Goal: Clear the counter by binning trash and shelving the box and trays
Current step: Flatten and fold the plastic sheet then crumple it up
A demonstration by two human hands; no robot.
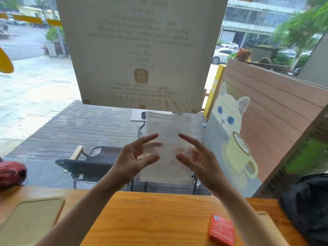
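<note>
Two bare hands are raised in front of a window, above the far edge of a wooden counter. The left hand and the right hand face each other, palms inward, with fingers spread and only gently bent. Neither hand grips anything; both are released. Between and just beyond the fingertips is a pale, translucent white sheet, blurred, so whether any fingertip touches it cannot be told. The sheet stands roughly upright, its long axis running up and down, its flat face turned towards the viewer.

On the counter, below and to the right of the right hand, lies a small orange-red box. It rests flat, well apart from both hands, with its long axis running away from the viewer and leaning slightly left at the far end. A light wooden tray lies flat on the counter below and to the left of the left hand, near the left forearm. The edge of a second tray shows just right of the box, under the right forearm. A dark bag sits to the far right, and a red bundle to the far left.
</note>
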